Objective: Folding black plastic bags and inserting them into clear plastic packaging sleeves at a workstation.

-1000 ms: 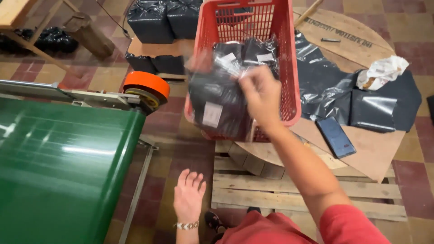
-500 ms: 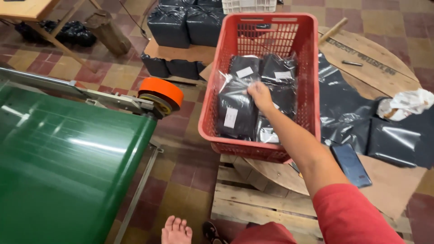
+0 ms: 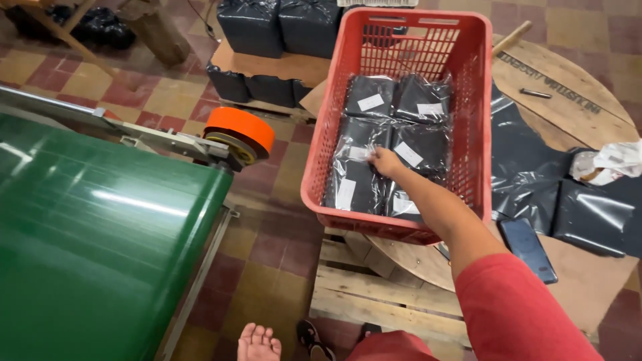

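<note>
A red plastic crate (image 3: 311, 167) stands on a round wooden table top (image 3: 568, 73). Several black packages in clear wrap with white labels lie flat in it. My right hand (image 3: 386, 162) reaches into the crate, its fingers curled on the upper edge of the front-left black package (image 3: 351, 184). The red sleeve of that arm fills the lower right. My left hand (image 3: 259, 343) hangs low at the bottom edge over the tiled floor, fingers apart and holding nothing.
A green conveyor belt (image 3: 100, 234) with an orange end roller (image 3: 242, 130) fills the left. Grey mailer bags (image 3: 528, 177), a dark phone (image 3: 528, 249) and a crumpled white cloth (image 3: 612, 164) lie right of the crate. A wooden pallet (image 3: 374, 294) sits below, with black bundles (image 3: 281, 27) behind.
My right hand has lowered the black package from above the crate's near rim down into the crate. My left hand has dropped toward the bottom edge.
</note>
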